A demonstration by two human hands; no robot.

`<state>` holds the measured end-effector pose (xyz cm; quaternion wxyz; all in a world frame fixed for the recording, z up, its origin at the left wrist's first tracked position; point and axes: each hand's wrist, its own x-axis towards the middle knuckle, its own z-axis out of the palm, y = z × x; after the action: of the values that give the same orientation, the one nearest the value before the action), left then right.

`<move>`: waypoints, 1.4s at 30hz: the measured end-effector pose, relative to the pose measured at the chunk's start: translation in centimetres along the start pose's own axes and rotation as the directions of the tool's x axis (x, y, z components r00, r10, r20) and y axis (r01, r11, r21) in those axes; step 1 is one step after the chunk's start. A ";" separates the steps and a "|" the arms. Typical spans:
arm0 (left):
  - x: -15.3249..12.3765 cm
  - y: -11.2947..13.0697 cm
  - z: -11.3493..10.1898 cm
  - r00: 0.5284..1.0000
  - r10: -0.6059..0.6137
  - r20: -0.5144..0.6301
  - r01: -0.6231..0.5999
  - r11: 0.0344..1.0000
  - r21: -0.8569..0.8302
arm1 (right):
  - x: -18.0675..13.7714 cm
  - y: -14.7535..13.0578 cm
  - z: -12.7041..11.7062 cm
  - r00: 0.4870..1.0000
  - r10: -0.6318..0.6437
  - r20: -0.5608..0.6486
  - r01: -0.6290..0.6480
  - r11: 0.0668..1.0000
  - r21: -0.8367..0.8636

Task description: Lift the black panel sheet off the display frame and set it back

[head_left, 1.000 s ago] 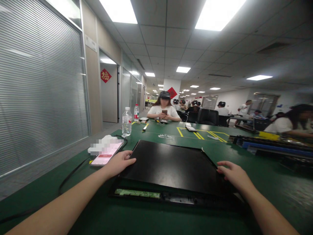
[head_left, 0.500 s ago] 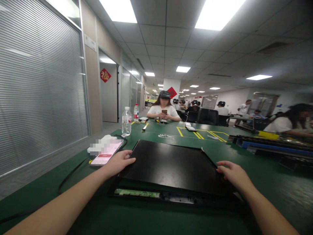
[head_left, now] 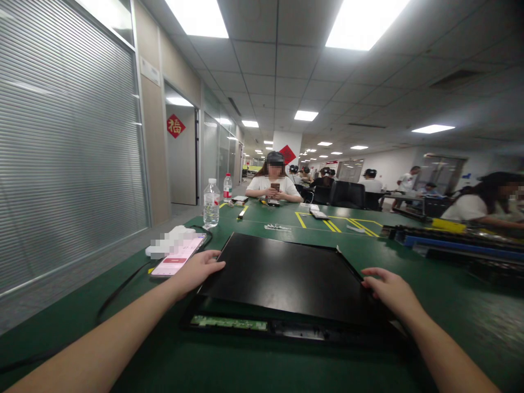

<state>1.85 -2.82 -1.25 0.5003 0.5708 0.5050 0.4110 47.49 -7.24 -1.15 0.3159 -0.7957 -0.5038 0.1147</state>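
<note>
A flat black panel (head_left: 286,273) lies on the green table (head_left: 229,365) in front of me, over a black frame whose near edge shows a green circuit strip (head_left: 229,323). My left hand (head_left: 195,272) grips the panel's left edge, thumb on top. At the right edge, my right hand (head_left: 388,292) holds the panel with its fingers curled on the rim. Both forearms reach in from the bottom corners.
A phone with a pink screen (head_left: 177,261) lies left of the panel, with a black cable (head_left: 118,289) beside it. Two water bottles (head_left: 212,203) stand further back. A person (head_left: 274,183) sits opposite; another person (head_left: 483,207) sits right, behind black and blue parts (head_left: 450,243).
</note>
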 end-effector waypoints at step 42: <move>-0.3 0.4 0.4 0.998 -0.047 0.039 0.050 0.995 -0.089 | 0.8 1.3 -0.3 0.997 0.009 0.071 0.000 0.991 -0.131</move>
<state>2.22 -3.14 -0.93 0.5444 0.5429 0.4904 0.4103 48.94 -6.98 -1.61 0.2445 -0.8113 -0.5194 0.1108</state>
